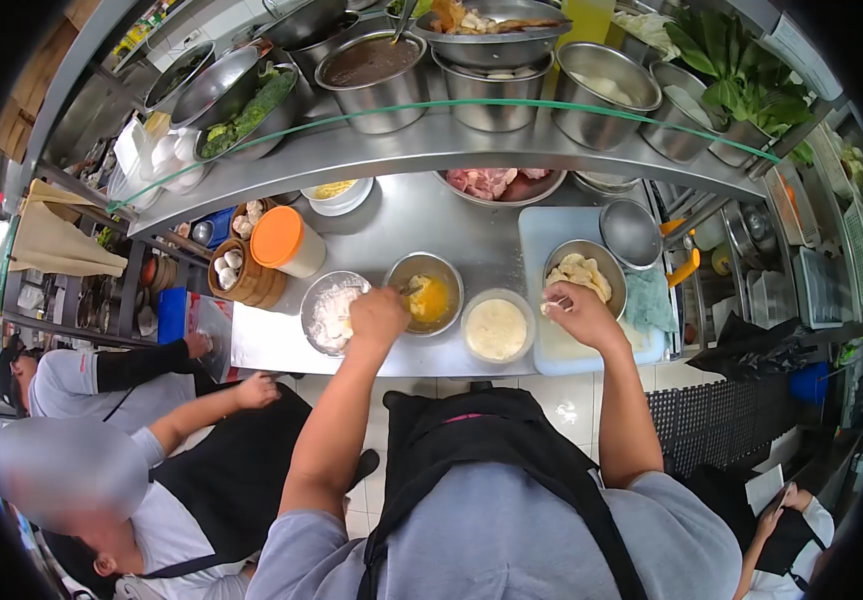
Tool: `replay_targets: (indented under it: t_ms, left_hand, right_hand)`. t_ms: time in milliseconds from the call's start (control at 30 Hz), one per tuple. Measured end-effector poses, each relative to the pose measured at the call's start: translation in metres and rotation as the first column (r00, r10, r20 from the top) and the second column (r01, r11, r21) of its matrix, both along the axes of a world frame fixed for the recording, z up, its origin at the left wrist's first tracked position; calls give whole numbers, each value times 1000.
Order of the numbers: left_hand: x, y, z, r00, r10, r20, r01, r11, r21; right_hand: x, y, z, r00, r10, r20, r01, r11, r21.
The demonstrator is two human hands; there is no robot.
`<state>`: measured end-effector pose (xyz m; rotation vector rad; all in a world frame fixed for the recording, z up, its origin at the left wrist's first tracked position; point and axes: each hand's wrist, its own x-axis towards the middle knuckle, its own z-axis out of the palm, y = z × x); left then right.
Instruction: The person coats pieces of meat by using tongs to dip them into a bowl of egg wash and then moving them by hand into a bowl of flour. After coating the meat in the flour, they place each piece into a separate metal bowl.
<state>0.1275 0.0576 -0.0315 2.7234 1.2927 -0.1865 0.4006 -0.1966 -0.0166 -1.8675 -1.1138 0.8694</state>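
My left hand (379,316) is closed between a bowl of white flour (330,305) and a metal bowl of beaten egg (430,298); what its fingers hold is hard to make out. Over the front edge of a metal bowl with pale pieces (584,268), my right hand (580,312) has its fingers pinched on something small and whitish. That bowl rests on a white cutting board (542,235). Between my hands stands a round container of cream-coloured crumbs or powder (497,328).
An orange-lidded tub (289,242) and a bamboo steamer (252,280) stand at the left. Raw meat (492,184) lies in a bowl behind. A steel shelf (452,150) with metal pots crosses above. Co-workers (202,450) are at the left and lower right.
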Motion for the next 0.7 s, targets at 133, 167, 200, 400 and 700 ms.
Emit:
replay_targets:
  t_ms: [133,167,200,400,700]
  left_hand:
    - [0,2,-31,998,35,57,-33,999,-29]
    - [2,1,-9,995,72,62,-69,996,-54]
    - [1,0,3,992,112,62,-107,991,-84]
    - [8,11,0,973,150,-173,-192,946,-261]
    - [-18,49,-16,990,137,27,-110,886,-451]
  right_hand:
    - [-3,7,8,1000,19,13,-20,1000,19]
    - [-1,7,10,999,24,26,-24,999,21]
    - [-2,4,11,999,30,34,-31,999,18]
    - [-3,5,0,1000,28,5,-28,1000,2]
    - [-7,11,-1,999,55,2,-55,998,12]
